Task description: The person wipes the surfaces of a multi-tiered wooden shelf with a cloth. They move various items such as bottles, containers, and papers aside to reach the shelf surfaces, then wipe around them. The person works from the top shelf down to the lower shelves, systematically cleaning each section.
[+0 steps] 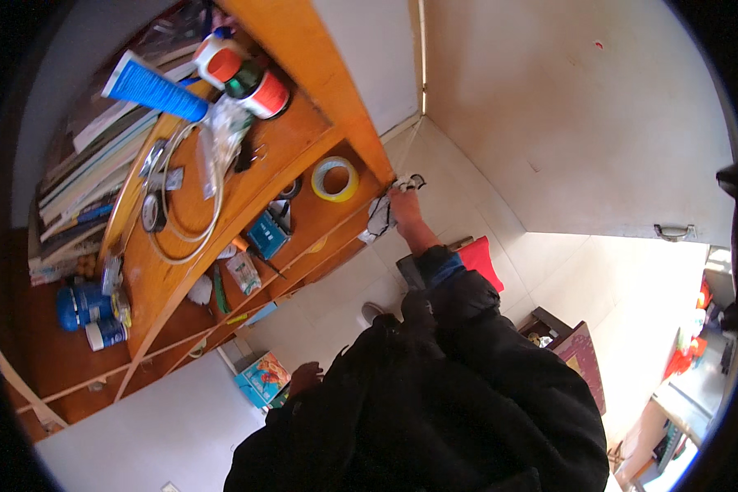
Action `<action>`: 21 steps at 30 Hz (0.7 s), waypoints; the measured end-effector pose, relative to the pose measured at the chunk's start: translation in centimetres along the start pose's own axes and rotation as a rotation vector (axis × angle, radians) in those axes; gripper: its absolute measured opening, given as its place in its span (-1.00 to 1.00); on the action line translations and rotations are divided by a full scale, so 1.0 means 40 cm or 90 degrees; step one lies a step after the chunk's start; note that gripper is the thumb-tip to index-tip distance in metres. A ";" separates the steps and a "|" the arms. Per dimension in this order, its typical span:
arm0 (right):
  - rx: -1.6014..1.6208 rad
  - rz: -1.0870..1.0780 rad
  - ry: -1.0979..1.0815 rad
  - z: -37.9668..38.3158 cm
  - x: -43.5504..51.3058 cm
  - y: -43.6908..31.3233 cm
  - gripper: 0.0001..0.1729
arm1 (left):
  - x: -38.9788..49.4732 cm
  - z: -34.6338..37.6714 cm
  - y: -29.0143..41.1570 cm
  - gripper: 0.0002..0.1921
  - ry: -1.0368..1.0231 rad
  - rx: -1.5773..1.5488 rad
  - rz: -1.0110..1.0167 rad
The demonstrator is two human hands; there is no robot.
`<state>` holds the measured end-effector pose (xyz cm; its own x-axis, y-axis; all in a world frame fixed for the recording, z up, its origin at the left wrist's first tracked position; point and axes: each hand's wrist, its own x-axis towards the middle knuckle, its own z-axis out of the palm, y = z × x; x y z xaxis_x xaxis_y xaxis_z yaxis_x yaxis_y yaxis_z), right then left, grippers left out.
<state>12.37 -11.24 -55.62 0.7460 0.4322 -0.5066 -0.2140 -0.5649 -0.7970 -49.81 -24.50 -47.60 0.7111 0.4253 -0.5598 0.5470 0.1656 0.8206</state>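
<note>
My right hand (408,212) reaches out to the right-hand end of a wooden shelf unit (252,203). It is closed around a whitish bundle (380,216) with a dark cord, perhaps a bag; part of the bundle shows on either side of the fist. On the shelf board beside that hand lies a roll of yellow-edged tape (352,184). Low beside my body is my left hand (306,376), near a colourful box (263,378). Its fingers are partly seen and dark, and nothing can be made out in it.
A blue tube (154,86), a red-labelled bottle (267,98), a looped pale cable (212,224) and a stack of books (92,178) crowd the shelves. A large door panel (578,117) with a metal handle (675,232) stands at right. A red cloth-like item (483,264) is below my right arm.
</note>
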 end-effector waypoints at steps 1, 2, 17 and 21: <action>0.037 -0.046 -0.027 -0.044 -0.038 -0.048 -0.50 | 0.012 0.009 0.010 -0.56 0.010 -0.177 -0.045; 0.077 -0.078 -0.047 -0.096 -0.079 -0.092 -0.51 | 0.025 0.015 0.020 -0.58 0.060 -0.268 -0.148; -0.068 -0.173 -0.002 -0.137 -0.091 -0.134 -0.46 | -0.191 0.055 -0.163 -0.75 0.054 0.505 -0.071; 0.026 -0.018 -0.074 -0.127 -0.056 -0.064 -0.53 | -0.253 0.064 -0.247 -0.76 0.206 0.005 -0.228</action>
<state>14.47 -14.34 -50.76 0.6740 0.5274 -0.5173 -0.2218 -0.5234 -0.8227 -61.29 -32.70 -50.35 0.3044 0.5975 -0.7419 0.7371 0.3456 0.5808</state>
